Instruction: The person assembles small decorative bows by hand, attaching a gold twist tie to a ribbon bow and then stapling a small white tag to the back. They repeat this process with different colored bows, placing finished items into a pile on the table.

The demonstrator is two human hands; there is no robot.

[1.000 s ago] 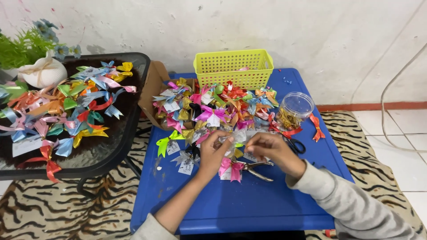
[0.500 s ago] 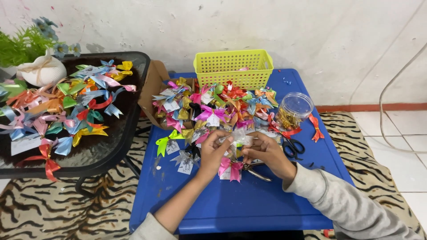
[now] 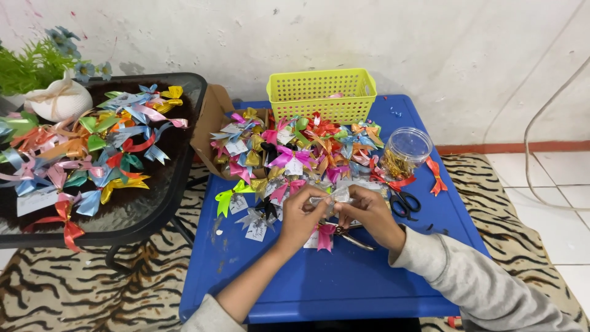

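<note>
Looking down, we see a blue table (image 3: 344, 289) filling the centre of the frame, standing on a tiger-striped rug (image 3: 74, 301) that shows at lower left and at right, with white floor tiles (image 3: 553, 184) at the right edge and a scuffed white wall (image 3: 430, 43) across the top. On the table's far side sits a yellow perforated basket (image 3: 322, 92), and in front of it a heap of coloured ribbon bows (image 3: 301, 150). A clear round jar (image 3: 405, 150) stands to the right of the heap, with black-handled scissors (image 3: 402, 201) just below it and an orange bow (image 3: 436, 175) beside it. At the left of the frame a dark glass-topped table (image 3: 166, 203) carries more bows (image 3: 92, 154) and a white pot (image 3: 58, 98) with a green plant.

At the middle of the frame we find our left hand (image 3: 301, 215) and right hand (image 3: 369, 212) close together, fingers pinched shut on a small silver ribbon bow (image 3: 332, 197) held between them, just above the table. It looks shiny and pale, with a crinkled fold; its finer shape we cannot tell. A pink bow (image 3: 324, 237) lies on the table just beneath our hands
</note>
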